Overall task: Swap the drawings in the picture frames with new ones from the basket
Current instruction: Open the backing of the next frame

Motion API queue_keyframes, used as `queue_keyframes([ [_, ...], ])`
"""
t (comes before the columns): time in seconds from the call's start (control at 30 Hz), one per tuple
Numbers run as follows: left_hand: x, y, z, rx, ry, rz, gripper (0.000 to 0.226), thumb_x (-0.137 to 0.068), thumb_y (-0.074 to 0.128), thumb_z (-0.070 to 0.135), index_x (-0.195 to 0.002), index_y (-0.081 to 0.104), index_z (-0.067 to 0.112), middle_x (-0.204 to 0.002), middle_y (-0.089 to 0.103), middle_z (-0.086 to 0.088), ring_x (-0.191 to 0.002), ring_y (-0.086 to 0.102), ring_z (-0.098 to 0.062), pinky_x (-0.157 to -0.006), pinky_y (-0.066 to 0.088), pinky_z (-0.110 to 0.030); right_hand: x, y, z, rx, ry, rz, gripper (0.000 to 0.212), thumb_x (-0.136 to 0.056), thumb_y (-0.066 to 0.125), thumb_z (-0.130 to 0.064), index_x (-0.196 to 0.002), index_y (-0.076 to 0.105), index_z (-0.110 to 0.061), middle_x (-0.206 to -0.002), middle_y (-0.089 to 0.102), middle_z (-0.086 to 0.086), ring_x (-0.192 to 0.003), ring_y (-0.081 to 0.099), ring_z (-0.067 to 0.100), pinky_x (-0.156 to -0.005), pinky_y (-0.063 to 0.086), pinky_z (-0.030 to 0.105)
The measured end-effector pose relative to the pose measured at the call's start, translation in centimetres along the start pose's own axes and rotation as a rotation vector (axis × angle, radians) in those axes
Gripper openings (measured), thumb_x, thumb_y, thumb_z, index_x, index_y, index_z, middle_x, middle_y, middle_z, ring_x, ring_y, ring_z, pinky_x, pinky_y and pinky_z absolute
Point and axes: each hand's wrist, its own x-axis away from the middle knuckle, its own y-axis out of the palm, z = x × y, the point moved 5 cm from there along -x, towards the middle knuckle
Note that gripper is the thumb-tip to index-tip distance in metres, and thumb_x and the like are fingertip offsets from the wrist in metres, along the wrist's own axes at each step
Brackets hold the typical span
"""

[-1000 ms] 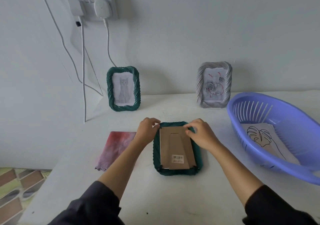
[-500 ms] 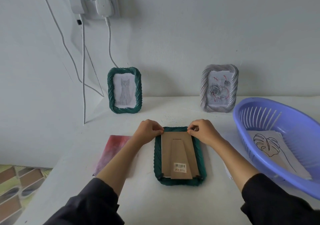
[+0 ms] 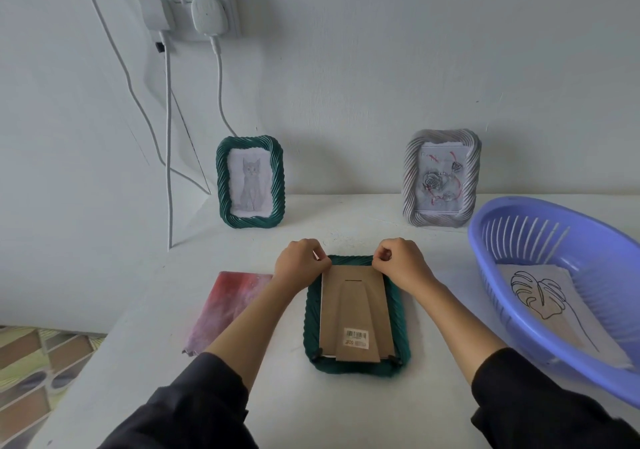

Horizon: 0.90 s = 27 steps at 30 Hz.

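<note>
**Both hands clenched at the far corners of the face-down frame**

The face-down frame (image 3: 312, 320), dark green with a twisted rim, lies flat on the table (image 3: 346, 410) between the two forearms. Its brown cardboard backing (image 3: 353, 296) faces up, with a barcode sticker (image 3: 356, 337) at the end nearest the person. The left hand (image 3: 299, 263) has its fingers curled over the far left corner, where the backing meets the rim. The right hand (image 3: 401, 261) is curled the same way at the far right corner. Just what the fingertips pinch is hidden under the knuckles.

A red painted sheet (image 3: 230, 305) lies flat outside the left forearm. Beyond the left hand a green frame with a cat drawing (image 3: 250, 182) stands upright by the wall. Beyond the right hand stands a grey frame with a rose drawing (image 3: 441, 182). Outside the right forearm sits a purple basket (image 3: 485, 258), and a leaf drawing (image 3: 540, 296) lies inside it
</note>
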Motion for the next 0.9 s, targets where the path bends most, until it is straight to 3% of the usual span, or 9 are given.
queue_keyframes([
  [0.23, 1.2, 0.6, -1.1, 0.201, -0.044, 0.090, 0.016, -0.086, 0.061, 0.025, -0.093, 0.066, 0.012, -0.084, 0.062, 0.000, -0.078, 0.055, -0.013, -0.067, 0.043, -0.022, 1.0, 0.4, 0.7, -0.072, -0.003, 0.016, 0.011, -0.086, 0.055, -0.006, -0.086, 0.065, -0.001, -0.089, 0.066, 0.010, -0.076, 0.055, 0.016, -0.068, 0.043, 0.025],
  [0.37, 2.8, 0.6, -1.5, 0.378, -0.035, 0.167, 0.014, -0.088, 0.060, 0.017, -0.098, 0.066, 0.010, -0.097, 0.057, -0.003, -0.085, 0.052, -0.013, -0.072, 0.039, -0.017, 2.6, 0.2, 0.8, -0.109, -0.037, 0.051, 0.020, -0.090, 0.054, -0.011, -0.108, 0.061, -0.007, -0.106, 0.053, 0.005, -0.089, 0.051, 0.013, -0.080, 0.042, 0.025],
  [0.43, 3.7, 0.6, -1.6, 0.423, -0.035, 0.178, 0.013, -0.088, 0.060, 0.016, -0.098, 0.066, 0.011, -0.104, 0.054, -0.002, -0.091, 0.052, -0.013, -0.079, 0.040, -0.021, 3.9, 0.2, 0.7, -0.067, -0.080, 0.083, 0.021, -0.088, 0.055, -0.012, -0.108, 0.062, -0.011, -0.106, 0.047, 0.002, -0.088, 0.050, 0.014, -0.079, 0.041, 0.024],
  [0.6, 5.9, 0.9, -1.9, 0.385, 0.003, 0.126, 0.012, -0.084, 0.065, 0.017, -0.095, 0.070, 0.015, -0.108, 0.049, 0.002, -0.102, 0.048, -0.011, -0.090, 0.037, -0.022, 7.4, 0.2, 0.5, 0.066, -0.164, 0.150, 0.009, -0.083, 0.062, -0.012, -0.090, 0.067, -0.008, -0.101, 0.050, 0.008, -0.095, 0.048, 0.021, -0.077, 0.037, 0.025],
  [0.73, 7.9, 0.7, -2.2, 0.361, 0.028, 0.057, 0.013, -0.082, 0.068, 0.020, -0.094, 0.072, 0.015, -0.113, 0.044, 0.005, -0.108, 0.041, -0.007, -0.096, 0.033, -0.021, 10.0, -0.1, 0.0, 0.058, -0.192, 0.123, 0.010, -0.084, 0.063, -0.016, -0.089, 0.070, -0.011, -0.099, 0.058, 0.005, -0.095, 0.054, 0.023, -0.080, 0.040, 0.028],
  [0.9, 10.8, 0.0, -2.5, 0.384, 0.091, -0.077, 0.010, -0.079, 0.072, 0.024, -0.088, 0.073, 0.019, -0.120, 0.043, 0.005, -0.114, 0.041, -0.008, -0.098, 0.032, -0.022, 13.2, 0.1, -0.3, 0.011, -0.150, 0.002, 0.022, -0.086, 0.062, -0.020, -0.106, 0.068, -0.015, -0.128, 0.053, 0.004, -0.121, 0.046, 0.019, -0.101, 0.034, 0.028],
])
